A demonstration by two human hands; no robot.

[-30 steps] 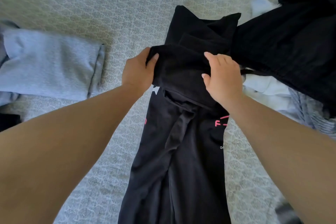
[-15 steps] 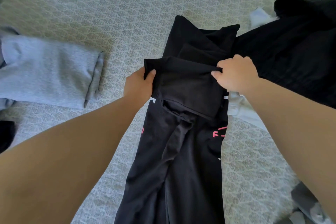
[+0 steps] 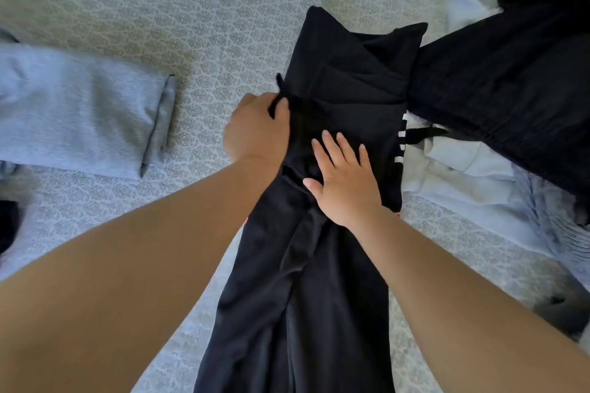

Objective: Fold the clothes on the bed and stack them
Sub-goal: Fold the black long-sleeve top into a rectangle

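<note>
At the far left, a folded grey garment [image 3: 79, 112] lies flat on the bed [image 3: 198, 9], which has a pale cover with a small flower-like pattern. A little bit of something dark [image 3: 8, 223] peeks in at the left edge, just below the grey one. In the middle lies the black garment [image 3: 319, 281], long and narrow, running from the bottom edge up the bed. It is smooth and dark, with soft creases down its middle, and its top part is folded into layers with pointed corners. A tiny bit of pink shows at its sides near the wrists. The left hand [image 3: 255, 131] grips the left edge of the folded part, with the thumb on top and the fingers curled round the cloth. Just beside it, the right hand [image 3: 344, 182] lies flat on the black garment, fingers straight and spread a little, pressing down. To the right, touching the top of the black garment, sits a pile of dark clothes [image 3: 510, 89]. White clothes [image 3: 463, 169] lie under and below that pile.
</note>
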